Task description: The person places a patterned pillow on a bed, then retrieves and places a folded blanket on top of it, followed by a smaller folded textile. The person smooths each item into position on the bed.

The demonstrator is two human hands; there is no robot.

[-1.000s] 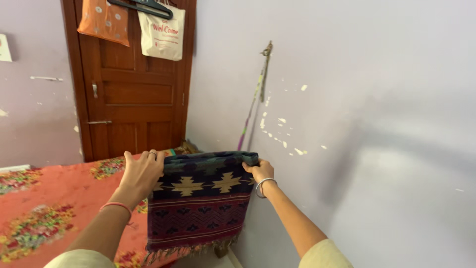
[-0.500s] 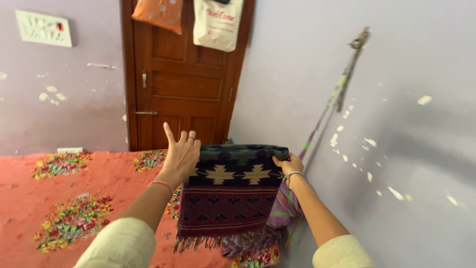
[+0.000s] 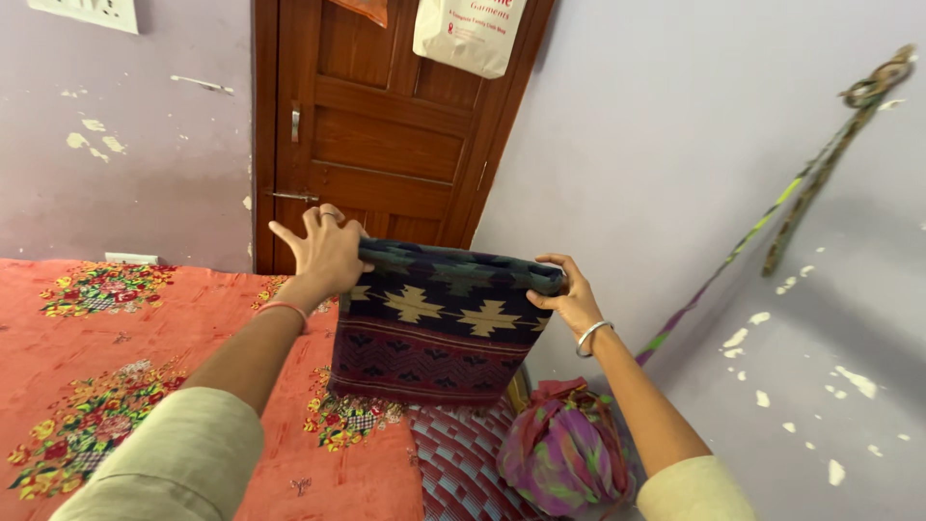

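A folded dark blue and maroon patterned shawl point(image 3: 434, 333) with cream geometric motifs hangs in the air in front of me. My left hand point(image 3: 323, 251) grips its upper left corner. My right hand point(image 3: 571, 294), with a metal bangle on the wrist, grips the upper right corner. The shawl hangs over the right edge of a bed with an orange floral bedsheet point(image 3: 116, 367).
A brown wooden door point(image 3: 386, 135) stands behind, with a white bag point(image 3: 468, 34) hanging on it. A pink and green cloth bundle point(image 3: 564, 453) lies on a woven mat point(image 3: 458, 463) below. A striped stick point(image 3: 772, 232) leans on the lilac wall at right.
My left hand, lifted off the shawl half a second ago, now grips its left corner again. The shawl sits higher and its fringe is folded up out of sight. The view has dropped and turned.
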